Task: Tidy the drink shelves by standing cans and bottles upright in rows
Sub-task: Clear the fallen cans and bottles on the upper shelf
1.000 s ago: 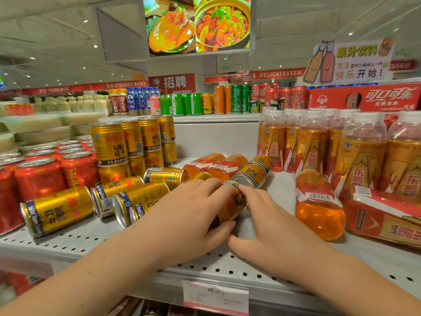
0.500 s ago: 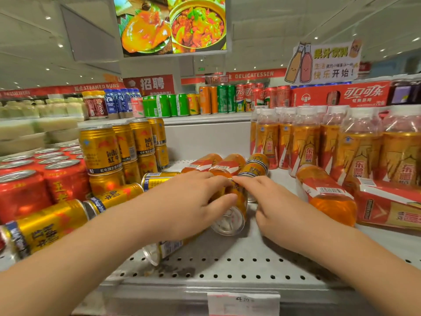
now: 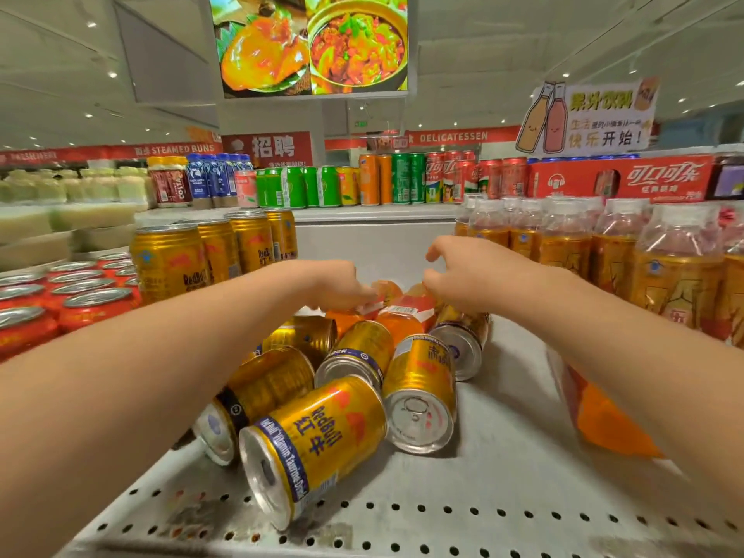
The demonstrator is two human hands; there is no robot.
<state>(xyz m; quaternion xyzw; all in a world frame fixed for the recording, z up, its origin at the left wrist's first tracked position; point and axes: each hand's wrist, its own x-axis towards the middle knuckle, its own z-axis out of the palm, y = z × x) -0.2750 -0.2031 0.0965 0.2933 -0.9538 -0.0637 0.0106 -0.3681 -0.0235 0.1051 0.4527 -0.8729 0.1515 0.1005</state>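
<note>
Perforated grey metal shelf (image 3: 503,493); matt, with round holes in rows along its front edge. Mid-shelf: a heap of gold Red Bull cans (image 3: 318,445) on their sides; glossy cylinders with silver ends, touching one another, ends pointing various ways. Behind the heap, toward the rear wall: two fallen orange bottles (image 3: 404,318), clear plastic with red-and-white labels, side by side.

Left hand (image 3: 334,285): arm stretched over the heap, knuckles up, fingers bent down onto the left-side bottle; grip cannot be told, fingertips hidden. Right hand (image 3: 467,275): claw-shaped above the right-side bottle; forefinger and thumb apart, grip wide, nothing seen in it.

Left edge: standing gold cans (image 3: 169,263) in a row; red cans (image 3: 92,300) beyond them. Right edge: upright orange bottles (image 3: 676,275) in rows; another orange bottle (image 3: 604,424) lying under the right forearm.
</note>
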